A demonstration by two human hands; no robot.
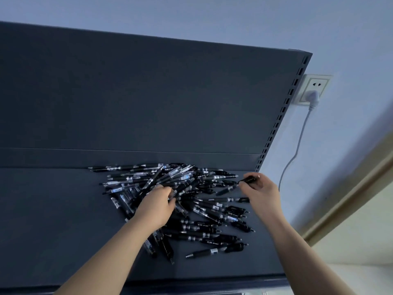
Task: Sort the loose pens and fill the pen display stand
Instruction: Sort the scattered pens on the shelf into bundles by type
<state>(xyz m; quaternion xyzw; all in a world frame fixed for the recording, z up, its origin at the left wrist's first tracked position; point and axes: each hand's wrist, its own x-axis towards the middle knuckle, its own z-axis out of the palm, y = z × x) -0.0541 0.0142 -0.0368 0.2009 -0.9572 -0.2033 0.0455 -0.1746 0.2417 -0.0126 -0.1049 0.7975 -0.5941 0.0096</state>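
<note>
The front lip of a dark grey shelf [53, 220] runs across the bottom of the view, and both bare forearms reach over it from below. To the left of the arms the shelf surface lies bare all the way to the frame edge; to the right it ends at its own side edge, just past the right wrist.

A loose heap of pens [204, 211] sits on the right half of the shelf, spreading from near the front lip back to the foot of the rear wall. They are black-barrelled click pens with silver tips, clear sections and small white labels, lying crossed at every angle; one lies apart at the near edge of the heap.

The left hand [157, 206] rests in the middle of the heap, fingers curled around a bundle [170, 179] of several pens that fans up and away from it. The right hand [260, 192] hovers at the heap's far right corner, pinching a single pen [247, 179] between thumb and fingertips.

Behind, a plain back panel [148, 92] rises, ending on the right in a slotted upright [285, 107]. Beyond that, on the pale wall [212, 15], a white socket [319, 81] carries a plug [312, 96] whose cord [297, 143] hangs down beside the shelf
</note>
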